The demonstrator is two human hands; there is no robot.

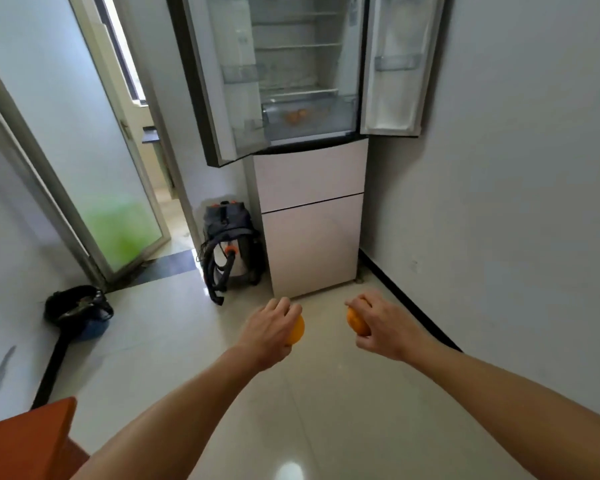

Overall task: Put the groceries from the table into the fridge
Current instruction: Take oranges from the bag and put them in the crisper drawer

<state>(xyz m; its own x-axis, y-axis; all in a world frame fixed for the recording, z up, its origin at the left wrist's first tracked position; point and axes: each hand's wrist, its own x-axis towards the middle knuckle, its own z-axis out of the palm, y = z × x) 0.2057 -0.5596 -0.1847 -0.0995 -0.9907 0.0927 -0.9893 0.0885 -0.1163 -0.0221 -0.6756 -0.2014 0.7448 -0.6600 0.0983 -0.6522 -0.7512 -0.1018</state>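
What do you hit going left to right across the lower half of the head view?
Orange table corner → black-bagged bin → vacuum cleaner → left hand gripping left orange → right hand gripping right orange. Fridge left out: it overlaps several.

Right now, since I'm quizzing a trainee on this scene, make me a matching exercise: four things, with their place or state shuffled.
1. left hand
2. upper fridge doors
3. vacuum cleaner
4. crisper drawer

A. on the floor beside the fridge
B. both swung open
C. grips an orange
D. two orange fruits inside

Pairs: 1-C, 2-B, 3-A, 4-D.
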